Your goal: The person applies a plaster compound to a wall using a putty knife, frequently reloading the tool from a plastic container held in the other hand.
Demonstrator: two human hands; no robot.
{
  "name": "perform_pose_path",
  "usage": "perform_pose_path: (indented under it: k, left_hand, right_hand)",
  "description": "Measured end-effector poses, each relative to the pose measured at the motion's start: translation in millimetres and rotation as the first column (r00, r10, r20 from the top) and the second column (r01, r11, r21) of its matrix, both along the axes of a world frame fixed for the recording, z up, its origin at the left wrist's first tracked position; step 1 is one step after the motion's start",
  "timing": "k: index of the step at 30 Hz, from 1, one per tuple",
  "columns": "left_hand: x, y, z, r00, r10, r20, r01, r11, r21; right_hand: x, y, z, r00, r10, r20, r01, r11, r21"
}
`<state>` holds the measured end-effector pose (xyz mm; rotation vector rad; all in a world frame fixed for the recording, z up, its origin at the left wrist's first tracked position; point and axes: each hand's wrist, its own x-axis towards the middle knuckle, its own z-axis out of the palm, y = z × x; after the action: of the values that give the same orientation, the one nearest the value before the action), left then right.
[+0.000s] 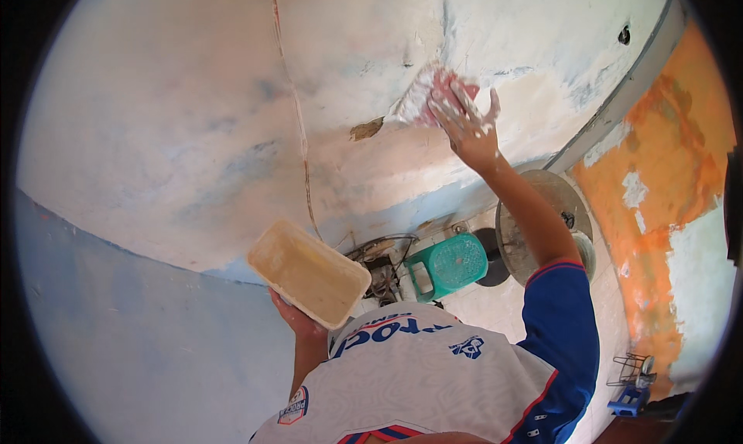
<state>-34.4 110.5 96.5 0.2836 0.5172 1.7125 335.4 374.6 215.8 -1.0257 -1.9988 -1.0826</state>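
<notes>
Item: plastering kit, both hands in use
My right hand (464,123) clamps a pinkish trowel (424,96) against the wall (193,111); my left hand (298,320) grips a cream tray (308,272) from below

Patchy white wall (178,119), orange wall (665,157), green stool (453,264).

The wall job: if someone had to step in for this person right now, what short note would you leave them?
Right hand: raised, pressing a pink sponge flat on the wall.
Left hand: holds a shallow cream tray from below, held away from the wall.
Done: white patches spread around the sponge.
Left: a brown chipped spot beside the sponge and a long crack are bare.
On the floor: a green stool.
</notes>
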Motion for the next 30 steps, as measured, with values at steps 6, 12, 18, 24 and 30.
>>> perform_pose_path:
  k: [6, 12, 18, 24, 30]
  left_hand:
    - [-9.0, -6.4, -5.5, 0.995, 0.057, 0.077, -0.042, 0.98, -0.193]
    - [-1.5, -3.0, -7.3, 0.977, 0.067, -0.201, -0.098, 0.984, -0.15]
    - [-4.6, -0.7, -5.2, 0.993, 0.034, 0.111, -0.011, 0.98, -0.197]
    - [-6.5, 4.5, 1.3, 0.997, 0.047, 0.057, -0.035, 0.979, -0.202]
    - [-3.5, 10.8, -0.1, 0.999, 0.007, 0.035, -0.003, 0.995, -0.101]
  right_hand:
    - [-11.5, -31.8, 43.1, 0.969, 0.185, -0.165, -0.162, 0.976, 0.145]
    - [-19.1, 17.0, 52.7, 1.0, -0.003, 0.03, 0.0, 0.996, 0.094]
    - [-11.9, -35.1, -2.0, 0.996, 0.055, -0.068, -0.061, 0.995, -0.078]
    - [-42.2, -9.9, 92.0, 0.997, 0.058, -0.053, -0.051, 0.991, 0.121]
    - [-7.5, -27.3, -32.8, 0.998, 0.04, -0.053, -0.05, 0.978, -0.203]
